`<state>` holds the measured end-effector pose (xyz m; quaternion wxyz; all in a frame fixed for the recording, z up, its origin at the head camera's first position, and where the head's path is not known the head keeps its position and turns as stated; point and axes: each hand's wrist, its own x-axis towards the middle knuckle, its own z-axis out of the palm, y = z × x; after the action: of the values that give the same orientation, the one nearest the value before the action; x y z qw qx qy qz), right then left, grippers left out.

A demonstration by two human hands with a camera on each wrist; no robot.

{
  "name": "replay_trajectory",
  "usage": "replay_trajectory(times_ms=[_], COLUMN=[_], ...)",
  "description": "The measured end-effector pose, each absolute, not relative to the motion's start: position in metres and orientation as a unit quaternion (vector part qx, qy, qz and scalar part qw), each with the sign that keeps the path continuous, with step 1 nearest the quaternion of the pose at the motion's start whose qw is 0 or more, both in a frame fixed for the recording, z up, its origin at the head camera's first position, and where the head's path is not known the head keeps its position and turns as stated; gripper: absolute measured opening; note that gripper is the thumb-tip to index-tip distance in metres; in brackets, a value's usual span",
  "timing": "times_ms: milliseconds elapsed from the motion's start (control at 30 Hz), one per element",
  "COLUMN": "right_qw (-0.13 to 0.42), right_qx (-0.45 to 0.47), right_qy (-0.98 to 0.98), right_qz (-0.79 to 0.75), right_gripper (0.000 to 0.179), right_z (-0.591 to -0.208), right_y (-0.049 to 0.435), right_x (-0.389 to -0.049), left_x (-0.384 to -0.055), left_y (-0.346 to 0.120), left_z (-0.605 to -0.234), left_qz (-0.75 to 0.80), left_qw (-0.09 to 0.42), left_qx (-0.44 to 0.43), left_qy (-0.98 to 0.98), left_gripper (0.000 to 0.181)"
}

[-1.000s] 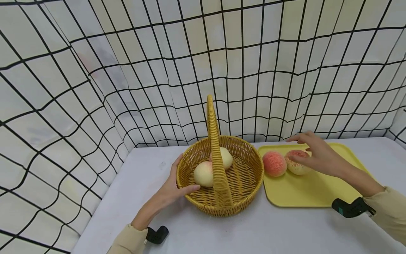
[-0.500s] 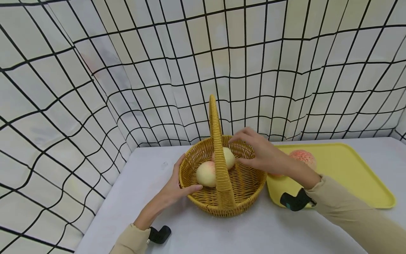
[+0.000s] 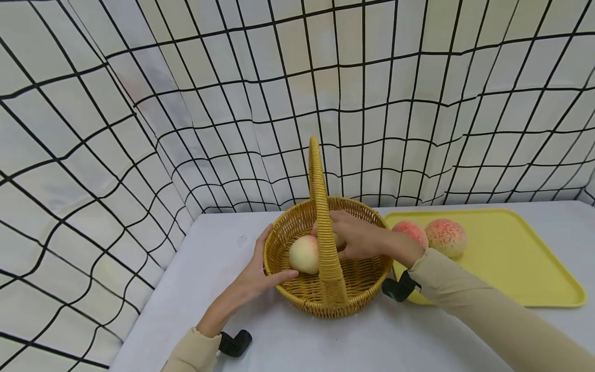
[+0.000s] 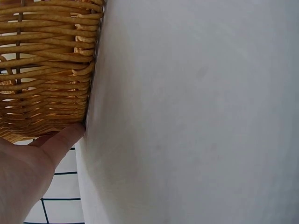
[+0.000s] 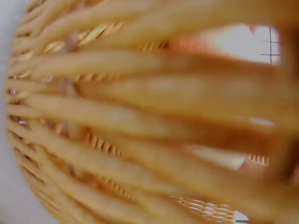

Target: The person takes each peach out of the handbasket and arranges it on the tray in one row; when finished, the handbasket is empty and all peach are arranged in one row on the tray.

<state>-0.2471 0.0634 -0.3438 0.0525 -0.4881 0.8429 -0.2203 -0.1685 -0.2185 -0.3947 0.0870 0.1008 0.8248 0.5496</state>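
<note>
A golden wicker basket [image 3: 304,302] with a tall arched handle [image 3: 323,217] stands on the table. My left hand [image 3: 255,274] grips its left side, thumb over the rim and fingers outside. In the left wrist view, fingertips of that left hand [image 4: 35,163] reach the bottom edge of the weave. A pale, pink-blushed peach [image 3: 304,254] lies in the left half of the basket. Behind the handle, my right hand [image 3: 355,237] is inside the basket with fingers and thumb around a second peach [image 3: 339,240], mostly hidden. Blurred weave [image 5: 140,102] fills the right wrist view.
To the right lies a yellow tray [image 3: 516,258], its left edge close to the basket. Two redder peaches [image 3: 446,236] sit side by side on its left part, one partly behind the right forearm. A black grid net [image 3: 362,108] hangs behind the white-covered table [image 3: 260,341].
My right hand has travelled left from over the tray, down into the basket and onto the rear peach. The left hand keeps its hold on the basket; the view has shifted slightly.
</note>
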Motion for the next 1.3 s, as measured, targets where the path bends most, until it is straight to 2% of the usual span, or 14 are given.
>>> replay_trajectory(times_ms=[367,567,767,967,1167,1300], right_qw=[0.016,-0.014,-0.002,-0.014,0.013,0.017], right_qx=[-0.449,-0.4,-0.4,-0.396,-0.394,-0.395], right_qy=[0.857,0.876,0.876,0.878,0.877,0.88], right_qz=[-0.251,-0.269,-0.27,-0.268,-0.276,-0.262], right_gripper=[0.05,0.054,0.053,0.051,0.047,0.053], right_z=[-0.361,-0.367,-0.366,-0.367,-0.364,-0.364], right_y=[0.07,0.075,0.073,0.074,0.073,0.071], right_x=[-0.238,-0.233,-0.229,-0.226,-0.223,-0.22], left_x=[-0.167,-0.166,-0.164,-0.164,-0.165,-0.166], left_y=[-0.217,-0.217,-0.218,-0.217,-0.219,-0.219], left_z=[-0.399,-0.398,-0.397,-0.396,-0.395,-0.395], left_qz=[0.552,0.555,0.551,0.55,0.554,0.549], left_qw=[0.091,0.088,0.086,0.084,0.082,0.082], left_qx=[0.098,0.102,0.095,0.096,0.104,0.107], left_qy=[0.823,0.821,0.825,0.826,0.822,0.825], left_gripper=[0.123,0.122,0.122,0.122,0.121,0.12])
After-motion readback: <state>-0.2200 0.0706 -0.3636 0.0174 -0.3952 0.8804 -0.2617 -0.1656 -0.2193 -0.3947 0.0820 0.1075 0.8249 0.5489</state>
